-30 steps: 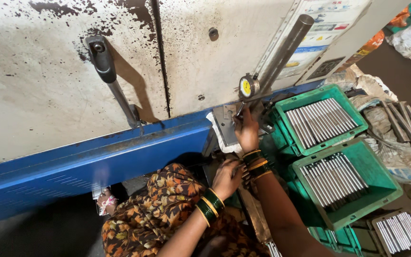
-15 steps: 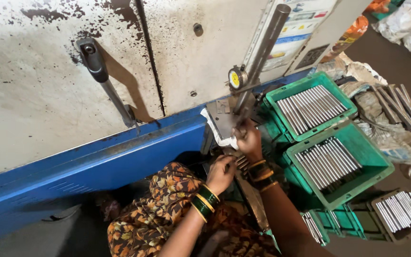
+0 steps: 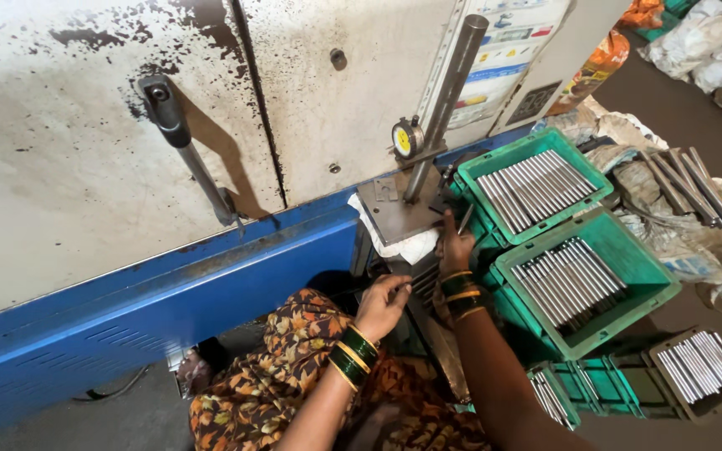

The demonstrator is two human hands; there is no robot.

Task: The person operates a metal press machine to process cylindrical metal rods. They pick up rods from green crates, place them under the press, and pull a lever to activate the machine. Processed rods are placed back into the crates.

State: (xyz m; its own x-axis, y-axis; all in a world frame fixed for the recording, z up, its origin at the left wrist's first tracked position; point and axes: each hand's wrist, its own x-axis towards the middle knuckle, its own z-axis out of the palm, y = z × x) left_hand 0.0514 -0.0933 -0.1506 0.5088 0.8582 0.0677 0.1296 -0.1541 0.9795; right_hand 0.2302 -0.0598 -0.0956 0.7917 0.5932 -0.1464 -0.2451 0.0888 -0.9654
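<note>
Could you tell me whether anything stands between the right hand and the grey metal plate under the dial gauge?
Nothing visible does. The right hand already rests at the edge of the metal plate, below the dial gauge; the left hand sits lower, apart.

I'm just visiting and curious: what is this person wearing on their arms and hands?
Both forearms are bare, with no sleeves or gloves. The left hand has a stack of green and gold bangles at its wrist. The right hand has a similar stack of dark and gold bangles. No rings or watch can be made out.
</note>
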